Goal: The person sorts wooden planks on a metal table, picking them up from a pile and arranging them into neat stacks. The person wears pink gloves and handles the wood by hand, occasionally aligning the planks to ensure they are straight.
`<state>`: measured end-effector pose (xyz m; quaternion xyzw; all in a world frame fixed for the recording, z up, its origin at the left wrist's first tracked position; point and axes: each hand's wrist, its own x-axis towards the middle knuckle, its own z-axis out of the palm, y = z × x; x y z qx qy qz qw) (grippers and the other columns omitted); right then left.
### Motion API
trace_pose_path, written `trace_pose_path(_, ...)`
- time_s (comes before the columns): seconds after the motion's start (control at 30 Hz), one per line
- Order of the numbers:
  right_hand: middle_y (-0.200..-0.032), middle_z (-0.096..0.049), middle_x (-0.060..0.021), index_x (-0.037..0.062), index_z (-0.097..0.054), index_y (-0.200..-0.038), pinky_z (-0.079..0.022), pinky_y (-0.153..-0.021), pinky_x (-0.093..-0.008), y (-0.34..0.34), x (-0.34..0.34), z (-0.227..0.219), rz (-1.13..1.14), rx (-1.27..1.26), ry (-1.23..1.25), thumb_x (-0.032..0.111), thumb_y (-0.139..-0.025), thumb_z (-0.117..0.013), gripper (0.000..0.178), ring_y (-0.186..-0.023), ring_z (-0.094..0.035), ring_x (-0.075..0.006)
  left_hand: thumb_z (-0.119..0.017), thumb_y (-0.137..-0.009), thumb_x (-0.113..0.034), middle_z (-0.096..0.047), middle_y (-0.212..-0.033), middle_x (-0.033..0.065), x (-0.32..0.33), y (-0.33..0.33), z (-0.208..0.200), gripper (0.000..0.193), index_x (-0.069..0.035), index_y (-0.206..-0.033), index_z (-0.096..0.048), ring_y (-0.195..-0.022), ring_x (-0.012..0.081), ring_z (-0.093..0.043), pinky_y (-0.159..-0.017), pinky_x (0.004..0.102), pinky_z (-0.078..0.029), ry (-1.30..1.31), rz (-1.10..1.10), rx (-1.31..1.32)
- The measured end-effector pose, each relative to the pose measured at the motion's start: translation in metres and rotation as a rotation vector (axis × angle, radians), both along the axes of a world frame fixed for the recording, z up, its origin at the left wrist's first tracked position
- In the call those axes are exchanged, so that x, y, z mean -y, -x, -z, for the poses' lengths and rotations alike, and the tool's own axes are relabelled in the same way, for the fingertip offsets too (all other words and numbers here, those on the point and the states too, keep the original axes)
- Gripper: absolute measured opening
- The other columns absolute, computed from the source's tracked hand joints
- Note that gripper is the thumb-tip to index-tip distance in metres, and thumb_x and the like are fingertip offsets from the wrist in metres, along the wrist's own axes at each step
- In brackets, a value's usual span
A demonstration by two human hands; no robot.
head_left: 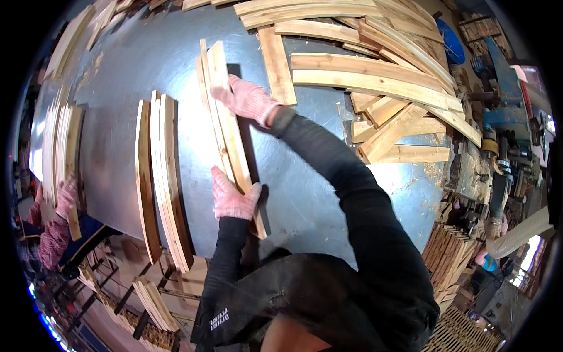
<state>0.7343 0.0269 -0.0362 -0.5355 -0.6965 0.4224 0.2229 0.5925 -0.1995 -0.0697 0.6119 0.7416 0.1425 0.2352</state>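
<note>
Beneath it all, the metal table [293,199]: broad, smooth and shiny; wood laid on it would probably slide easily.
Heap of boards [375,82]: long pale pieces crossing one another on the right side of the table.
Co-worker's bundle [57,141]: thin pieces side by side at the far left, with a co-worker's gloved hand [67,193] at the near part.
Strips on the left [168,176]: a small group between that bundle and the held boards.
Held boards [235,146]: over the middle of the table, long, narrow, side by side, far ends uneven; whether fully lifted, I cannot tell. Likely stiff and sturdy, light singly, heavier together, and apt to slip lengthwise against each other.
Outer faces: likely the best hold, squeezed across the group toward both ends; the edges may carry splinters.
Right hand [246,98]: pink-gloved, grasping the boards from the right in their far half.
Left hand [234,198]: pink-gloved, clasping the near half, fingers on the left, thumb on the right.
Glove knit: should bite on dry wood; any palm coating is hidden.
</note>
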Motion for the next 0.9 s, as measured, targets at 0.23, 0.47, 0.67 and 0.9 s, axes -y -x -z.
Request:
trace_pose_path(0.23,-0.149,-0.036,-0.0208,0.01,-0.026,-0.15,-0.026,-0.112,-0.0525,-0.264,0.006,-0.007,-0.206,1.061,-0.385,0.047,-0.063,-0.082,0.11,-0.135,-0.037,-0.0395,-0.061,-0.078,-0.002,-0.047,-0.139,0.0244,0.032,0.08,-0.011,0.083,0.0,-0.151,-0.02,-0.119,0.0356,-0.055,-0.1,0.0372,-0.046,-0.226,-0.034,0.029)
trace_pose_path(0.47,-0.13,-0.056,-0.0198,0.0108,-0.029,-0.147,-0.048,-0.095,-0.0427,-0.287,-0.022,-0.004,-0.198,1.237,-0.207,0.021,-0.081,-0.07,0.079,-0.115,-0.057,-0.0349,-0.074,-0.075,-0.022,-0.056,-0.117,0.0197,0.061,0.128,-0.023,0.077,-0.006,-0.142,-0.041,-0.101,0.0373,-0.057,-0.085,0.0472,-0.048,-0.159,0.052,-0.543)
trace_pose_path(0.67,-0.109,-0.066,-0.0203,0.0088,-0.058,-0.123,-0.05,-0.089,-0.0414,-0.248,0.001,-0.059,-0.25,1.059,0.024,0.022,-0.086,-0.059,0.039,-0.105,-0.062,-0.0343,-0.075,-0.075,-0.022,-0.055,-0.119,0.0203,0.058,0.116,-0.031,0.076,-0.002,-0.14,-0.042,-0.102,0.0392,-0.055,-0.086,0.0486,-0.047,-0.176,0.022,-0.606)
trace_pose_path(0.9,-0.112,-0.066,-0.0185,0.0056,-0.054,-0.128,-0.05,-0.084,-0.0354,-0.186,0.015,-0.116,-0.093,0.206,0.223,0.04,-0.085,-0.066,0.057,-0.096,-0.065,-0.0287,-0.072,-0.084,-0.028,-0.06,-0.124,0.0233,0.022,0.009,-0.049,0.071,0.005,-0.138,-0.042,-0.115,0.0354,-0.059,-0.099,0.0407,-0.047,-0.333,0.123,0.266)
